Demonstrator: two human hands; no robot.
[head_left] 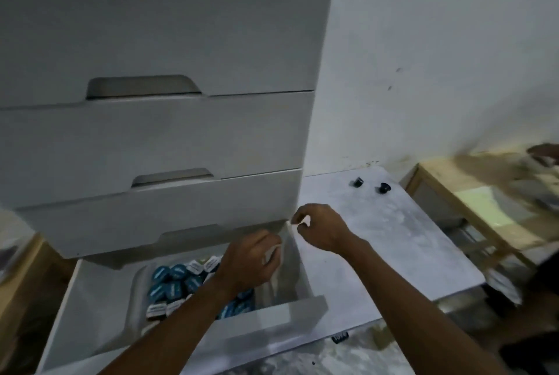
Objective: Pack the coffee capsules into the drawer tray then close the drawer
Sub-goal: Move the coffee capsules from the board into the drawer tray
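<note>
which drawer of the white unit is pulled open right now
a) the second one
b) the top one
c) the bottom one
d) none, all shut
c) the bottom drawer is pulled out, its tray showing blue and white coffee capsules, while the drawers above sit flush.

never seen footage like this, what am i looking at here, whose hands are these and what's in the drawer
This is one picture from a camera worn on a person's head, looking down at their own bare hands. No robot is involved. The bottom drawer of a grey cabinet is pulled open, with a tray of blue and white coffee capsules inside. The left hand and right hand hold what looks like thin clear plastic over the drawer; it is blurred. Two dark capsules lie on the marble-patterned table beside it.
</note>
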